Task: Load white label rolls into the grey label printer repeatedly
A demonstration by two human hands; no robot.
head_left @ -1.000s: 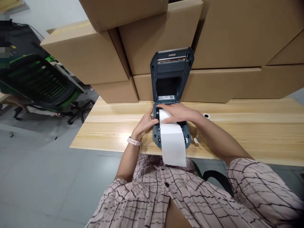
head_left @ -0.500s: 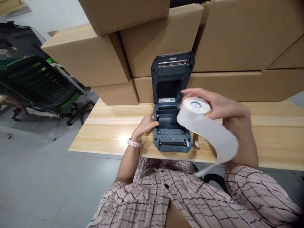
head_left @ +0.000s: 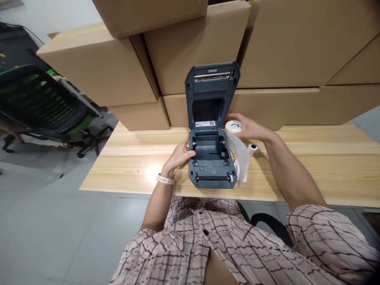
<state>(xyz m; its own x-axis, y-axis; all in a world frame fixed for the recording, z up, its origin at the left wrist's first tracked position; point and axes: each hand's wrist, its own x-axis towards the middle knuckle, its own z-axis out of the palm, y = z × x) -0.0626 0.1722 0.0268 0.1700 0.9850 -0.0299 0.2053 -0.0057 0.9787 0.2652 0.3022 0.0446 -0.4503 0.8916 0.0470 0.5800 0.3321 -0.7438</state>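
A dark grey label printer (head_left: pixel 211 158) sits on the wooden table (head_left: pixel 311 166) with its lid swung up and its paper bay bare. My left hand (head_left: pixel 179 155) grips the printer's left side, a pale watch on that wrist. My right hand (head_left: pixel 249 127) holds a white paper roll (head_left: pixel 233 127) standing on end just right of the printer, and its loose strip (head_left: pixel 242 160) hangs down to the table. A small second roll (head_left: pixel 253 147) lies beside it on the table.
Large cardboard boxes (head_left: pixel 279 51) are stacked along the table's far side, right behind the printer's lid. A black and green mesh chair (head_left: pixel 44 107) stands on the grey floor to the left. The table's near edge runs just below the printer.
My right hand lifted the paper roll out of the printer, swung it up to the right, then lowered it beside the printer. The left hand stayed on the printer's side.
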